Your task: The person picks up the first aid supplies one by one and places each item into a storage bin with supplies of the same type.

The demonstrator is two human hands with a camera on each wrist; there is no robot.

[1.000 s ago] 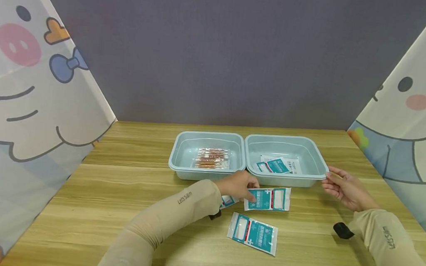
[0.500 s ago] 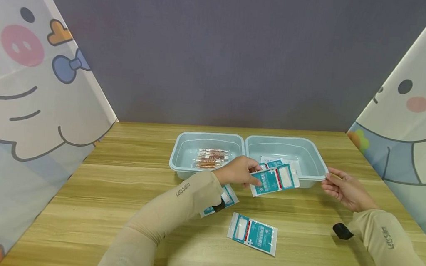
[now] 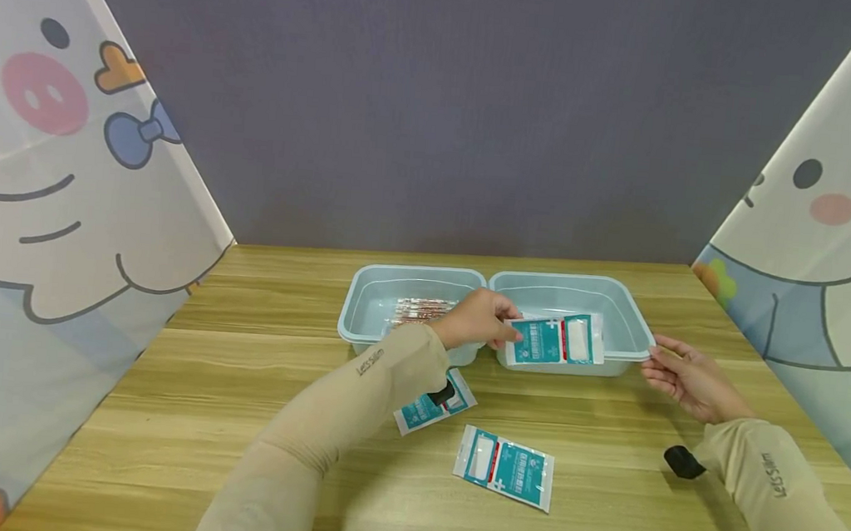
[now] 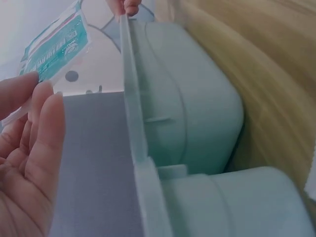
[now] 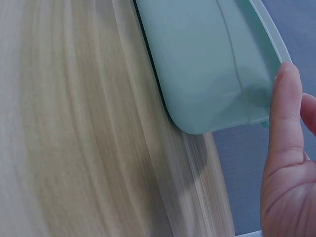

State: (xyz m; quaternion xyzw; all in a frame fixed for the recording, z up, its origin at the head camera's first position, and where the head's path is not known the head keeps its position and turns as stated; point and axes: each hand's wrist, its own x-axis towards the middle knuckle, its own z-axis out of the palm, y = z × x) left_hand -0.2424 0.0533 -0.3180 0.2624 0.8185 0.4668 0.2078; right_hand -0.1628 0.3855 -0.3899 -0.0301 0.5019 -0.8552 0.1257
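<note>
The front packet (image 3: 504,468) lay towards the table's (image 3: 159,411) near edge, another packet (image 3: 420,413) beyond. The left hand (image 3: 477,320) pinched the raised packet (image 3: 539,343) above the right tray's (image 3: 569,298) near rim; the right hand (image 3: 694,378) gripped its near right corner. A slackened pinch might have dropped it outside.

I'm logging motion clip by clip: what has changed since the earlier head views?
The left hand, pinching the same glossy teal and white rectangular packet, has raised it and moved it forward to the front rim of the pale blue plastic tray on the right. Nothing was let go. The right hand stays on that tray's right rim; the loose teal and white packet lowest in view lies as before.
</note>
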